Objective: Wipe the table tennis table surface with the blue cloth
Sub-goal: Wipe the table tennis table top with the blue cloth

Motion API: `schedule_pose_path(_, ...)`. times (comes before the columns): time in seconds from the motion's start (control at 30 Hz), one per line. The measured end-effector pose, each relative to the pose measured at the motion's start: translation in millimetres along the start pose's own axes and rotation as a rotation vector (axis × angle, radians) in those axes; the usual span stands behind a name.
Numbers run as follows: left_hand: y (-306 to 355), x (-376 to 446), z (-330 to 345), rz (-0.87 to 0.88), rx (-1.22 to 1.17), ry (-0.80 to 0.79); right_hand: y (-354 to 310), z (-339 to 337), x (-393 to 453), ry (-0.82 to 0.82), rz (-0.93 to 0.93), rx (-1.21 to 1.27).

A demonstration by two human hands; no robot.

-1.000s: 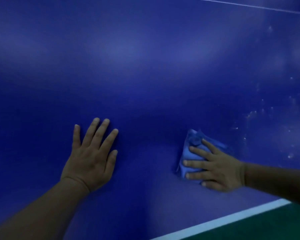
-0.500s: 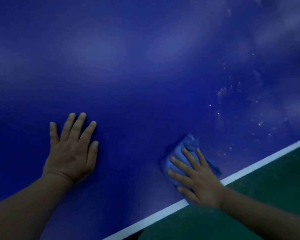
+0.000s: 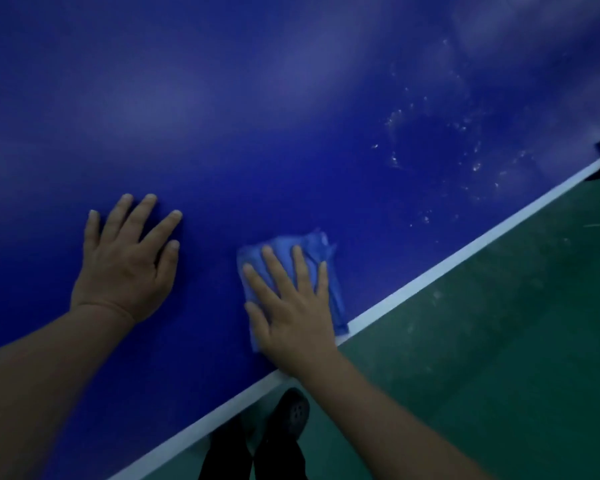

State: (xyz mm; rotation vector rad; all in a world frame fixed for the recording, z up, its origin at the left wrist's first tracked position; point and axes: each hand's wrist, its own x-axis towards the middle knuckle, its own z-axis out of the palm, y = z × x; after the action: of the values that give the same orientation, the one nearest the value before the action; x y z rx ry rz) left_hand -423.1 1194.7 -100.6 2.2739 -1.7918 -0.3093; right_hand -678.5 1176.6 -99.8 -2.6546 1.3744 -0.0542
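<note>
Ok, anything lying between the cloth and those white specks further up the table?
Nothing visible. The right hand presses the blue cloth flat near the white edge line; only bare table surface lies between it and the white specks. The left hand rests off to the side.

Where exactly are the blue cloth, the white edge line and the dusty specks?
blue cloth point(image 3: 317, 249): head view, the bunched far part beyond the fingertips.
white edge line point(image 3: 465, 258): head view, midway along the stripe.
dusty specks point(image 3: 394, 119): head view, a pale cluster on the table.
</note>
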Motion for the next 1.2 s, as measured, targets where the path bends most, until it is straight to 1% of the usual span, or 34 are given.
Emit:
schedule_pose_path(0.03, 0.5, -0.1, 0.1, -0.005, -0.004, 0.007, 21.5, -3.7, -13.7, -0.028, 0.026, 0.005)
schedule_pose_path(0.1, 1.3, -0.1, 0.6, 0.003, -0.001, 0.018, 78.8, -12.8, -22.9, -0.033, 0.192, -0.064)
schedule_pose_path(0.13, 1.5, 0.0, 0.8, 0.008, 0.000, 0.019, 107.0, -18.1, -19.1, -0.048, 0.310, -0.086)
schedule_pose_path(0.2, 1.2, 0.9, 0.6, 0.006, 0.003, 0.015, 145.4, -30.7, 1.2, -0.067, 0.569, -0.028)
schedule_pose_path(0.27, 1.2, 0.2, 0.6, 0.008, 0.008, 0.017, 143.1, -34.1, 24.6, -0.027, 0.757, 0.040)
schedule_pose_path(0.3, 1.1, -0.2, 0.5, 0.008, 0.006, 0.027, 128.1, -30.3, 32.4, -0.016, 0.774, 0.041)
schedule_pose_path(0.33, 1.1, -0.8, 0.8, 0.011, 0.008, 0.036, 108.5, -24.2, 33.5, -0.003, 0.713, 0.019)
schedule_pose_path(0.37, 1.1, -1.3, 1.1, 0.016, 0.012, 0.040, 84.9, -18.4, 28.0, 0.019, 0.579, 0.005)
schedule_pose_path(0.43, 1.7, -0.4, 0.6, 0.016, 0.019, 0.036, 47.7, -9.1, 0.8, -0.022, 0.187, -0.029)
schedule_pose_path(0.47, 1.8, -0.1, 0.2, 0.011, 0.021, 0.029, 46.1, -8.6, -11.2, -0.062, 0.024, -0.042)
schedule_pose_path(0.5, 2.3, 0.1, 0.3, 0.005, 0.023, 0.021, 57.4, -12.3, -13.7, -0.105, -0.084, -0.035)
schedule_pose_path(0.53, 3.0, 0.2, 0.4, -0.005, 0.025, 0.019, 74.9, -16.8, -9.2, -0.138, -0.129, -0.041)
schedule_pose_path(0.57, 3.4, 0.6, 0.1, -0.014, 0.029, 0.020, 94.4, -20.4, -0.9, -0.144, -0.110, -0.065)
schedule_pose_path(0.6, 3.8, 0.8, -0.1, -0.017, 0.039, 0.019, 115.1, -23.0, 10.4, -0.129, -0.029, -0.083)
schedule_pose_path(0.67, 5.0, 0.3, -0.3, -0.019, 0.073, 0.010, 153.6, -32.6, 37.9, -0.093, 0.288, -0.066)
schedule_pose_path(0.73, 6.0, -0.7, -0.3, -0.030, 0.110, -0.002, 167.9, -39.7, 60.2, -0.033, 0.627, 0.033)
schedule_pose_path(0.77, 6.7, -0.6, -0.4, -0.042, 0.128, -0.012, 161.5, -38.4, 69.0, -0.010, 0.717, 0.057)
schedule_pose_path(0.8, 8.8, 0.1, -0.6, -0.061, 0.143, -0.019, 146.7, -35.3, 74.2, 0.004, 0.703, 0.054)
schedule_pose_path(0.83, 12.6, 1.1, -0.1, -0.089, 0.149, -0.017, 126.7, -30.1, 73.3, 0.022, 0.572, 0.043)
schedule_pose_path(0.87, 19.1, 2.1, 0.8, -0.134, 0.139, -0.003, 104.0, -24.3, 66.0, 0.010, 0.352, 0.046)
schedule_pose_path(0.9, 28.1, 3.0, 2.0, -0.194, 0.112, 0.021, 85.6, -19.4, 53.1, -0.025, 0.077, 0.023)
schedule_pose_path(0.93, 40.4, 4.7, 3.5, -0.252, 0.075, 0.051, 82.0, -14.8, 38.7, -0.088, -0.137, -0.008)
schedule_pose_path(0.97, 55.3, 7.4, 5.7, -0.290, 0.039, 0.076, 94.0, -17.2, 33.1, -0.131, -0.250, -0.035)
schedule_pose_path(1.0, 72.6, 11.1, 8.7, -0.302, 0.014, 0.088, 121.7, -22.1, 35.1, -0.137, -0.243, -0.033)
schedule_pose_path(1.03, 91.0, 15.7, 12.1, -0.292, 0.001, 0.090, 157.2, -26.4, 40.0, -0.091, -0.120, -0.049)
schedule_pose_path(1.07, 109.2, 21.3, 16.3, -0.270, -0.004, 0.085, 196.4, -32.8, 45.6, -0.050, 0.078, -0.057)
schedule_pose_path(1.13, 143.8, 32.4, 27.1, -0.228, -0.015, 0.066, 276.0, -50.8, 55.1, -0.026, 0.559, -0.021)
schedule_pose_path(1.17, 157.8, 37.1, 33.2, -0.219, -0.021, 0.055, 303.8, -61.7, 57.6, -0.005, 0.735, 0.028)
schedule_pose_path(1.2, 168.8, 40.9, 38.9, -0.219, -0.022, 0.045, 319.1, -67.1, 59.8, 0.011, 0.847, 0.064)
